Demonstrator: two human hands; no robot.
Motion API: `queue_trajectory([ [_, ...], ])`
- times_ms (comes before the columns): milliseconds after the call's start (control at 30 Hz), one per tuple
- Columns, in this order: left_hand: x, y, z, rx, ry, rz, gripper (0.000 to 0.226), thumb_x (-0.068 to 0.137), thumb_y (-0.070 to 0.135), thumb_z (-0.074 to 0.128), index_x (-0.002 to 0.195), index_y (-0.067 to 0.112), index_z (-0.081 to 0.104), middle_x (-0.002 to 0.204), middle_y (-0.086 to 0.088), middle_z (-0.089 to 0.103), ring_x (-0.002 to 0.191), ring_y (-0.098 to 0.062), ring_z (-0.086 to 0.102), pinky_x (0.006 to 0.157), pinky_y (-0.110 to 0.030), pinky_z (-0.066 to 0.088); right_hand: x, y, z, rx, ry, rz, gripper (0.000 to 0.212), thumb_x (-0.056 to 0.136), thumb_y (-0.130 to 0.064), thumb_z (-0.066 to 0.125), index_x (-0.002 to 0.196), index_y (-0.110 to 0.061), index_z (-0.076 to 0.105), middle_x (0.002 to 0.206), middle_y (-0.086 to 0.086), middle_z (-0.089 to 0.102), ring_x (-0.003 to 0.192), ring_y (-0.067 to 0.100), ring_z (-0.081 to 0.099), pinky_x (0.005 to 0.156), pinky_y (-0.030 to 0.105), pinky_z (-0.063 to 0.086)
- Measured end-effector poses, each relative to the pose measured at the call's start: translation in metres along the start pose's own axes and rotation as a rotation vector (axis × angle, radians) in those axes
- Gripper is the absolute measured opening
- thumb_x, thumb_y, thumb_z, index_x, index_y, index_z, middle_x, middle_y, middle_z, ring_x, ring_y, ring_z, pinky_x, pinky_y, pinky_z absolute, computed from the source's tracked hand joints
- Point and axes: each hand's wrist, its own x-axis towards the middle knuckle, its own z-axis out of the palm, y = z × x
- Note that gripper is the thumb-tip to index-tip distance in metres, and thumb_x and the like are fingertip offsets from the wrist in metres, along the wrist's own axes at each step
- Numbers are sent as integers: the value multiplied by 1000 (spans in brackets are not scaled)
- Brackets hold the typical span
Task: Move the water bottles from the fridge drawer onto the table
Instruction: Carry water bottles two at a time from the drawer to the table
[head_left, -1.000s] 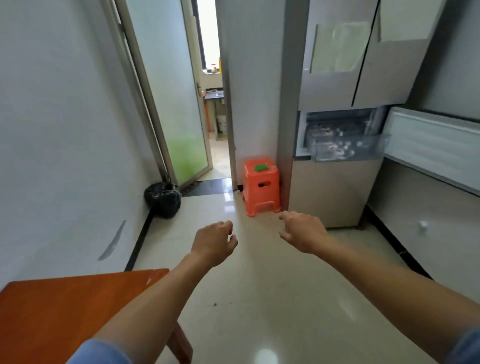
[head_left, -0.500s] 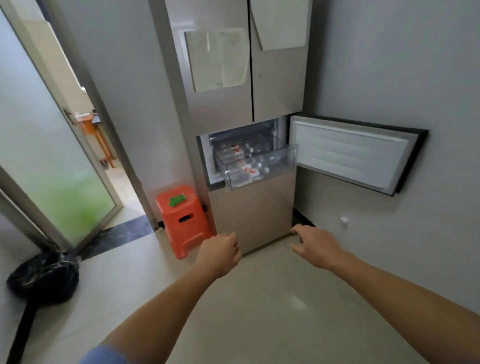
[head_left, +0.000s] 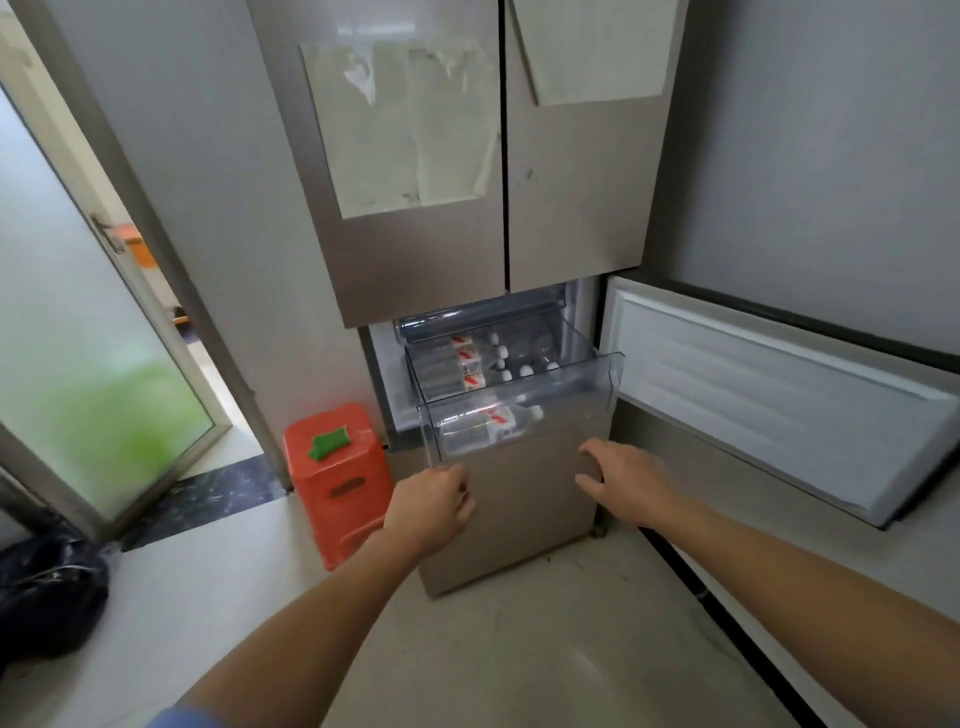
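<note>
Water bottles (head_left: 487, 425), clear with white caps and red-and-white labels, lie sideways in the pulled-out fridge drawer (head_left: 589, 402); below it my left hand (head_left: 431, 501) is curled empty, my right hand (head_left: 626, 480) spread.

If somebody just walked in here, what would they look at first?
Probably the clear fridge drawer, pulled out in the middle of the view and packed with water bottles with red-and-white labels. Next comes the bright orange stool on the floor just left of the fridge, with something green on top. The left hand and right hand reach out just below the drawer, holding nothing.
</note>
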Motion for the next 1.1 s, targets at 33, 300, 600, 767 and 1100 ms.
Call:
queue_trajectory([
  [33,19,-10,4,-2,2,0,18,89,36,49,91,18,54,93,-2,64,82,-24,62,71,-37,52,21,0,4,-4,9,-4,45,93,-46,51,132,-26,46,122,-2,60,105,19,59,83,34,49],
  [300,161,-69,19,-49,57,-1,17,91,33,49,90,17,56,94,0,63,82,-20,60,62,-30,41,167,0,10,43,52,-23,37,92,-41,54,125,-22,54,111,-1,65,97,17,61,77,32,50],
  [600,254,-95,62,-91,-24,-87,18,92,33,50,97,17,57,100,-3,61,83,-20,60,65,-28,41,303,30,19,51,6,-51,26,92,-36,55,112,-20,61,99,1,66,88,21,63,71,33,50],
  [767,280,-95,89,-127,-44,-274,21,94,35,48,96,17,57,98,-4,64,86,-26,63,64,-30,41,384,49,58,58,-296,-62,38,90,-47,54,113,-18,63,106,5,68,95,24,62,76,33,48],
  [1100,277,-95,105,-180,1,-550,22,89,38,46,85,18,56,82,-8,67,75,-31,63,64,-37,48,459,56,140,638,-999,297,51,83,-55,64,117,-17,58,112,7,63,95,25,62,70,34,56],
])
